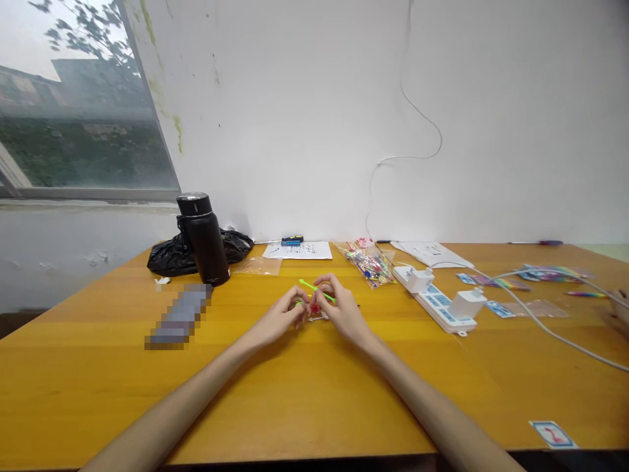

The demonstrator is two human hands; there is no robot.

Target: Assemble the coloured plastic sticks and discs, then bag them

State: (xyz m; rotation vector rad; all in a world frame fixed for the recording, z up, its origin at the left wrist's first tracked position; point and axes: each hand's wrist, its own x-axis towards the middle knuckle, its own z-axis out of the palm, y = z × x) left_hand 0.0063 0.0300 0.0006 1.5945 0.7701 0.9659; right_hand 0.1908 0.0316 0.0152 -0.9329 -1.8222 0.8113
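Note:
Both hands meet over the middle of the table, close to its surface. My right hand (341, 308) is closed, its thumb and fingers pinching a thin bright green plastic stick with an arrow-shaped tip (308, 285) that points up and to the left. My left hand (285, 314) is closed too, its fingertips curled together beside a small red piece (315, 307). A bit of green shows at the left fingertips, but what they pinch is mostly hidden. Beneath the fingers some small white and red parts are partly covered; whether they are joined to the green stick I cannot tell.
A black bottle (209, 246) stands at left before a black plastic bag (167, 257); a blurred-out flat object (181, 318) lies nearer. Behind are a paper sheet (314, 250) and a bag of colourful parts (368, 265). Rightward lie a power strip (442, 308), cables and another person's hand (620, 308).

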